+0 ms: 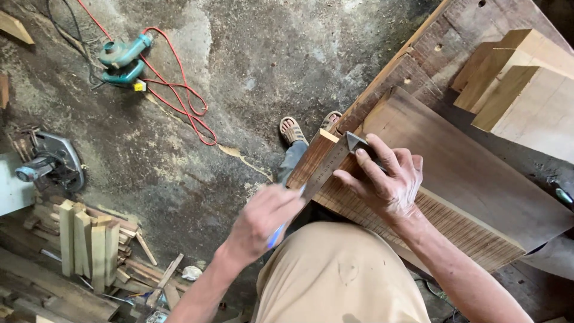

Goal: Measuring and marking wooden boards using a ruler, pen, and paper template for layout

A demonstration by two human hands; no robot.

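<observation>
A thick brown wooden plank (472, 179) lies across the workbench, its near end sticking out over the floor. My right hand (388, 179) presses a metal try square (335, 160) flat on that end, fingers spread over its stock. The steel blade runs diagonally towards me along the plank's end. My left hand (263, 218) is closed around a blue pen or pencil (275, 236), its tip at the lower end of the blade.
Pale wooden blocks (526, 84) are stacked at the top right on the bench. On the concrete floor lie a teal blower (122, 57) with a red cord (182, 98), a power saw (51, 161), and a heap of offcuts (89, 242). Sandalled feet (293, 128) show below.
</observation>
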